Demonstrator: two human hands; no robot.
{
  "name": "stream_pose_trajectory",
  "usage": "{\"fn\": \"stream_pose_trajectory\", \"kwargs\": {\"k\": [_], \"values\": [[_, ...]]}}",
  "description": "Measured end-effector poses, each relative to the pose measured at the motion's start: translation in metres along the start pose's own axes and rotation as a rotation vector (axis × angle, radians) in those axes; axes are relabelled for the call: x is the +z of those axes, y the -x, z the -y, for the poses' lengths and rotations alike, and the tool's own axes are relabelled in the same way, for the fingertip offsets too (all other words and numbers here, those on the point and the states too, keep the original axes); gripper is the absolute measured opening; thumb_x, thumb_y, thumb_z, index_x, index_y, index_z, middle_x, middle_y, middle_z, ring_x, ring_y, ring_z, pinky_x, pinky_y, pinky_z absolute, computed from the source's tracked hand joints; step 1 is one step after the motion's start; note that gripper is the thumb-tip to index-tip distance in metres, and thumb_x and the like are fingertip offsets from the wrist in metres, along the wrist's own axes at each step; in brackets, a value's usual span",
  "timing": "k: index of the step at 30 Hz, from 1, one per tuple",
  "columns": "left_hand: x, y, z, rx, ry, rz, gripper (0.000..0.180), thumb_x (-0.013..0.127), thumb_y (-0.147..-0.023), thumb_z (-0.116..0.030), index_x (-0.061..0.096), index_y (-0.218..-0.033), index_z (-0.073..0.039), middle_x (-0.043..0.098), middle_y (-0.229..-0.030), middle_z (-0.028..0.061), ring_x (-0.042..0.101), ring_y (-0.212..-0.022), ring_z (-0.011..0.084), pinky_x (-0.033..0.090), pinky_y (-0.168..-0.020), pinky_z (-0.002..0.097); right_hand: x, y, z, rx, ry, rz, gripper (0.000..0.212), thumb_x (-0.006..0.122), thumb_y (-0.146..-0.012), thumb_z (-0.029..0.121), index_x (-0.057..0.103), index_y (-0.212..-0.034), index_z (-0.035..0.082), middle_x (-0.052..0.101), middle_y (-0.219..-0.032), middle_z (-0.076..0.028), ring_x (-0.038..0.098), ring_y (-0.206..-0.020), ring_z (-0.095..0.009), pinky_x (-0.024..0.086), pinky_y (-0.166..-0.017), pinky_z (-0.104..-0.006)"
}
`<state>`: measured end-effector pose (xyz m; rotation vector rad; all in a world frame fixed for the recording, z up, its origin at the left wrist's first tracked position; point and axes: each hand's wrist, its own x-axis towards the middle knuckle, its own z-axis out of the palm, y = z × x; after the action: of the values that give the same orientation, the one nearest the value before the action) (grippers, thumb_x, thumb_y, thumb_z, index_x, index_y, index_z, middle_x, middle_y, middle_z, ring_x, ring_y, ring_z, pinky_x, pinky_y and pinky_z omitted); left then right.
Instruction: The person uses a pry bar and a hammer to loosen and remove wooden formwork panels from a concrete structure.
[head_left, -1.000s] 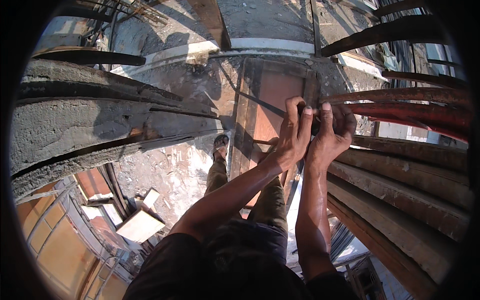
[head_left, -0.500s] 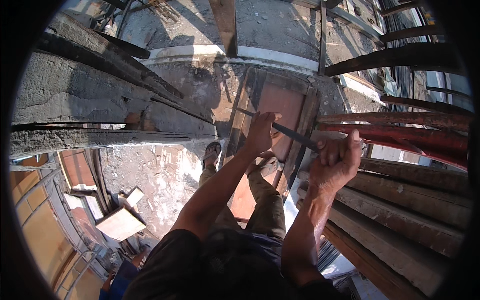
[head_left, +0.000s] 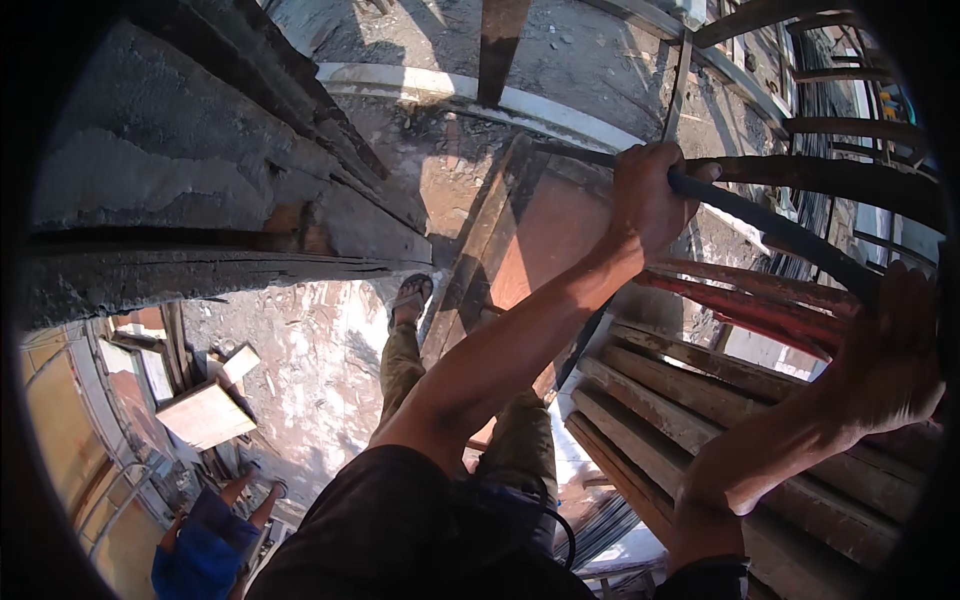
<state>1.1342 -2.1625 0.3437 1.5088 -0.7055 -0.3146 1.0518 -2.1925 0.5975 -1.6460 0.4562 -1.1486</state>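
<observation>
A: Left hand [head_left: 652,200]?
B: Fingers curled tight round a long, dark, slender bar [head_left: 780,226], a full fist.
A: Right hand [head_left: 892,350]?
B: Near the right rim, in shade. Fingers folded about the bar's lower right end; exact finger placement too dark to tell.
A: And the bar?
B: Held up between both hands, slanting down rightward in view, passing above a red-painted beam [head_left: 730,303].
A: Surroundings?
B: Beneath the left forearm, a wood-framed panel with a flat reddish-brown face [head_left: 555,225]. A sandalled foot [head_left: 410,293] just left of it. Rough brown timber planks [head_left: 650,415] below the red beam. Thick grey-coated beams [head_left: 170,190], far left. Lower left: a pale square board [head_left: 207,415], and a person in blue [head_left: 200,555] near it.
</observation>
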Motion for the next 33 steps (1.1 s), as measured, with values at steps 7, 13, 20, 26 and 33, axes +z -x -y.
{"fn": "stream_pose_trajectory", "kwargs": {"k": [7, 13, 20, 26, 33], "values": [[0.003, 0.004, 0.112, -0.069, -0.186, -0.129, 0.032, 0.075, -0.085, -0.026, 0.053, -0.075, -0.004, 0.055, -0.071, 0.0172, 0.056, -0.07, 0.0406, 0.043, -0.067, 0.049, 0.044, 0.035, -0.133, 0.222, 0.144, -0.29, 0.019, 0.07, -0.092, 0.015, 0.056, -0.085, 0.005, 0.053, -0.067, 0.0, 0.05, -0.061, -0.007, 0.043, -0.055, -0.0248], [0.007, 0.009, 0.144, -0.095, -0.247, 0.158, 0.025, 0.072, -0.085, -0.023, 0.06, -0.075, -0.003, 0.058, -0.072, 0.018, 0.059, -0.075, 0.0404, 0.046, -0.072, 0.0483, 0.038, 0.052, -0.164, 0.313, 0.045, -0.372, 0.032, 0.081, -0.085, 0.016, 0.053, -0.072, 0.01, 0.052, -0.062, 0.002, 0.048, -0.052, -0.007, 0.039, -0.049, -0.0239], [0.004, 0.014, 0.087, 0.022, -0.143, 0.313, 0.025, 0.071, -0.086, -0.018, 0.062, -0.07, -0.001, 0.06, -0.073, 0.0202, 0.058, -0.075, 0.0416, 0.045, -0.07, 0.0489, 0.011, 0.058, -0.108, 0.078, -0.047, -0.347, 0.036, 0.066, -0.097, 0.023, 0.052, -0.068, 0.008, 0.036, -0.052, 0.004, 0.031, -0.044, -0.006, 0.027, -0.043, -0.0262], [0.01, -0.031, -0.004, 0.028, 0.009, 0.194, 0.03, 0.069, -0.089, -0.021, 0.06, -0.072, 0.001, 0.058, -0.071, 0.0234, 0.058, -0.071, 0.042, 0.042, -0.065, 0.0475, 0.05, -0.036, -0.034, -0.076, 0.528, -0.484, 0.06, 0.047, -0.103, 0.043, 0.021, -0.053, 0.021, 0.02, -0.047, 0.007, 0.021, -0.041, -0.007, 0.028, -0.043, -0.0274], [-0.026, 0.021, 0.139, 0.013, -0.436, 0.156, 0.057, 0.073, -0.083, -0.023, 0.052, -0.133, -0.005, 0.061, -0.122, 0.022, 0.058, -0.114, 0.0414, 0.047, -0.095, 0.0505, 0.057, 0.018, -0.205, 0.264, 0.174, -0.568, 0.019, 0.075, -0.089, 0.017, 0.067, -0.084, 0.0, 0.056, -0.064, 0.002, 0.051, -0.055, -0.006, 0.04, -0.05, -0.0225]]}}
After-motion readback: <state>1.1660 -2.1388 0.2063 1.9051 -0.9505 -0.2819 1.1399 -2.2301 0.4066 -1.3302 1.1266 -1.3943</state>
